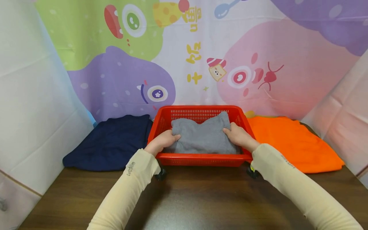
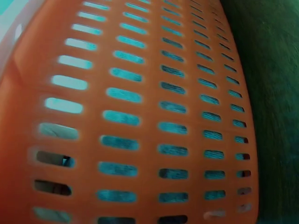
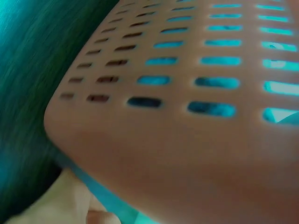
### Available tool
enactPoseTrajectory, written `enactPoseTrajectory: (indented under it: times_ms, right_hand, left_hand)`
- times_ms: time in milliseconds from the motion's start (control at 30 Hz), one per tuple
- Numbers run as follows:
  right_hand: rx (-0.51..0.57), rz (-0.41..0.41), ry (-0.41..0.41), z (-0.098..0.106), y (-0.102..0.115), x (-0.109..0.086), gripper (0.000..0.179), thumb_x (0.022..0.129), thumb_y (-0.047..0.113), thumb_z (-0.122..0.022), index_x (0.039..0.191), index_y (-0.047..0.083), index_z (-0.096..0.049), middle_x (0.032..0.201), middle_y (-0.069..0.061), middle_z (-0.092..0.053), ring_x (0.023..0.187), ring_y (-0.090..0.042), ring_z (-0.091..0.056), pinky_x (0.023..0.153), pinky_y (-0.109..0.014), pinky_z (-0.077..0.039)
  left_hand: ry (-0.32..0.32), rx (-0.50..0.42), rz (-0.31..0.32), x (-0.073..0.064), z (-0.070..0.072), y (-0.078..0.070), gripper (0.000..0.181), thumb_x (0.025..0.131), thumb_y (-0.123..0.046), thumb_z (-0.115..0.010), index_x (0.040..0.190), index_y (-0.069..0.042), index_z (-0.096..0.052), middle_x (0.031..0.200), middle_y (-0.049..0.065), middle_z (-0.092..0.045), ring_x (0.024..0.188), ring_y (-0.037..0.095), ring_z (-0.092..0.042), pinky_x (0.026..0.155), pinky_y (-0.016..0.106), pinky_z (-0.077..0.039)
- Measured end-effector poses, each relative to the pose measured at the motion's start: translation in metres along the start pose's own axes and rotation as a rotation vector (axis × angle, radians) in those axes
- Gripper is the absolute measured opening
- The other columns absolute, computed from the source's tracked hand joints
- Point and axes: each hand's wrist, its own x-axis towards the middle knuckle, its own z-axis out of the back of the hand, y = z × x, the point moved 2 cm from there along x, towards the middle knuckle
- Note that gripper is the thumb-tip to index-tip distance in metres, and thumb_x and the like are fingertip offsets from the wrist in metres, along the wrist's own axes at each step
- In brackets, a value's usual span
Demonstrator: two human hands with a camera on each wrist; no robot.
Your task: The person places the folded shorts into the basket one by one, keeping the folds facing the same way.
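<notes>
A folded grey cloth (image 1: 202, 137) lies inside a red slotted plastic basket (image 1: 201, 156), its upper edge raised toward the back wall of the basket. My left hand (image 1: 164, 140) reaches over the basket's left side and pinches the cloth's left edge, thumb on top. On the opposite side my right hand (image 1: 238, 134) pinches the right edge the same way. Both wrist views are filled by the basket's slotted side, with the left wrist view showing the wall (image 2: 150, 95) and the right wrist view showing its smooth corner (image 3: 140, 140).
A folded navy cloth (image 1: 112, 143) lies left of the basket, and an orange cloth (image 1: 290, 143) lies to its right. All stand on a dark wooden table (image 1: 201, 198). Behind hangs a curtain (image 1: 184, 89) printed with cartoon monsters, with pale panels at both sides.
</notes>
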Motion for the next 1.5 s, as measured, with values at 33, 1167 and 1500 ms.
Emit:
enactPoseTrajectory:
  times_ms: [33,1167,1500]
  right_hand:
    - [-0.024,0.006,-0.003,-0.001,0.000,0.001,0.046,0.096,0.026,-0.040,0.121,-0.012,-0.030,0.105,-0.025,-0.048,0.096,-0.032,-0.051,0.088,-0.045,-0.043]
    - [-0.326,0.348,0.303,-0.024,0.002,-0.007,0.055,0.093,0.031,-0.047,0.139,0.004,-0.036,0.143,-0.020,-0.032,0.132,-0.037,-0.029,0.106,-0.052,-0.021]
    - [-0.264,0.349,0.276,-0.023,0.000,-0.004,0.050,0.093,0.027,-0.047,0.136,0.003,-0.040,0.140,-0.019,-0.038,0.129,-0.035,-0.034,0.105,-0.051,-0.025]
  left_hand:
    - [-0.001,0.003,0.007,0.001,0.000,0.000,0.036,0.093,-0.021,-0.049,0.123,-0.001,-0.049,0.110,0.011,-0.057,0.097,0.022,-0.050,0.095,0.037,-0.038]
    - [0.261,0.582,-0.140,-0.010,-0.030,-0.025,0.042,0.096,-0.034,-0.039,0.131,-0.014,-0.051,0.134,0.005,-0.048,0.125,0.023,-0.042,0.105,0.039,-0.030]
    - [0.293,0.555,-0.152,-0.005,-0.026,-0.021,0.044,0.097,-0.031,-0.037,0.134,-0.011,-0.046,0.139,0.008,-0.042,0.130,0.025,-0.035,0.108,0.040,-0.025]
